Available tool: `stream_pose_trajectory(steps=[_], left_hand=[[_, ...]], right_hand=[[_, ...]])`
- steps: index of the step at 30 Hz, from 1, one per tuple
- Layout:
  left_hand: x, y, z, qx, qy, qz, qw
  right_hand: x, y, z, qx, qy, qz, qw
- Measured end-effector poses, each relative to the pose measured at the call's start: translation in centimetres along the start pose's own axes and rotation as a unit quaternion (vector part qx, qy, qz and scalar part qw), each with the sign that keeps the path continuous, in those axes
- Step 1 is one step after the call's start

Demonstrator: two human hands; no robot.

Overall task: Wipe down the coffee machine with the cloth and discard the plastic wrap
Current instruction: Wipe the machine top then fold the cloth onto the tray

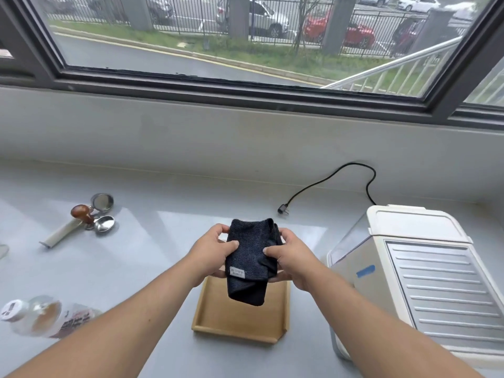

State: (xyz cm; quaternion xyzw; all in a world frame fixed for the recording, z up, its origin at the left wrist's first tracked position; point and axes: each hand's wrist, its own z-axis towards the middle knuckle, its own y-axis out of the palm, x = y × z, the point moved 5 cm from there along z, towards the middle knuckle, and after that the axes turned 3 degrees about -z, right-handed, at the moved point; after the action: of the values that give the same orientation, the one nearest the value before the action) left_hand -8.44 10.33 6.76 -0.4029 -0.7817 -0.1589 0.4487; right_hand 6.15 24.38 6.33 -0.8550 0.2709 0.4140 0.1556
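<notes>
Above tray [240, 320], both hands grip cloth [251, 257].

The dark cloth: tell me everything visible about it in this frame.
The cloth is a dark, almost black, textured fabric that looks like ribbed microfiber, folded into a thick oblong bundle. A small grey label shows on its lower left face. It is held in the air above the wooden tray, lower end hanging free. The left hand grips its left side and the right hand its right, thumbs pressing the front. Nothing else touches it.
</notes>
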Motion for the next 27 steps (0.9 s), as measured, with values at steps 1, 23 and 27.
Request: stream_pose_trajectory(steps=[1,23,27], left_hand=[[-0.4,0.1,0.2,-0.001,-0.003,0.001,1.000],[-7.8,1.1,3.2,0.026,-0.064,0.094,0.993],[-8.3,1.0,3.4,0.032,-0.059,0.117,0.991]], right_hand=[[0.4,0.0,0.1,0.000,0.002,0.002,1.000],[7.3,1.1,3.1,0.038,0.069,-0.016,0.997],[7.9,1.3,3.5,0.038,0.070,-0.021,0.997]])
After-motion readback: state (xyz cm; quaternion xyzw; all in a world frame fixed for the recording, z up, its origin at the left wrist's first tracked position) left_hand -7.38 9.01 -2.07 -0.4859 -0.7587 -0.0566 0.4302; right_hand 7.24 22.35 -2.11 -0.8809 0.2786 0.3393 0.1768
